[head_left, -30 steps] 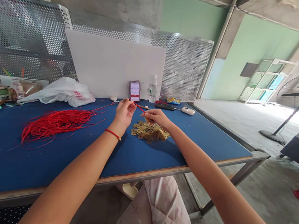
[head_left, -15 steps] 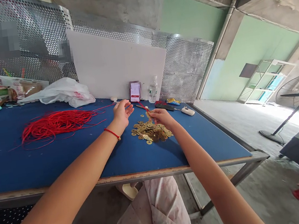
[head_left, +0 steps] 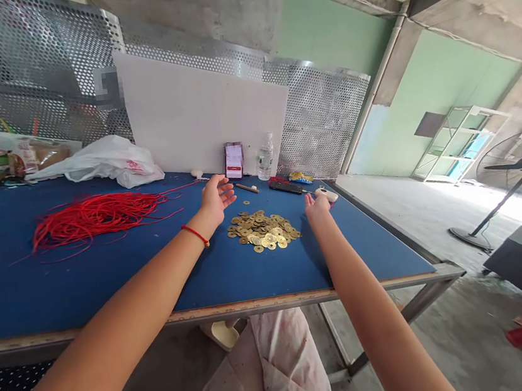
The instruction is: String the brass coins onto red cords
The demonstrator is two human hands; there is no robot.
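A pile of brass coins with holes (head_left: 265, 230) lies on the blue tabletop between my hands, and one loose coin (head_left: 247, 203) lies just behind it. To the left of the pile, my left hand (head_left: 216, 199) hovers with its fingers apart and nothing in them; a red bracelet (head_left: 195, 233) circles that wrist. My right hand (head_left: 318, 206) is at the table's right side, fingers apart, beside a white rounded device (head_left: 326, 195). A small bit of red shows at its far edge, partly hidden by the hand. A tangled bundle of red cords (head_left: 97, 219) spreads out on the left.
Behind the coins a phone (head_left: 234, 161) leans on a white board (head_left: 203, 114), next to a clear bottle (head_left: 265, 158). A brown pen-like stick (head_left: 247, 188), a black object (head_left: 285, 187) and a yellow-blue packet (head_left: 301, 178) lie nearby. A white plastic bag (head_left: 109, 160) sits back left.
My right hand has moved right, from above the coins to the white device. The red cord and coin it held are no longer seen in its fingers. My left hand stays nearly still.
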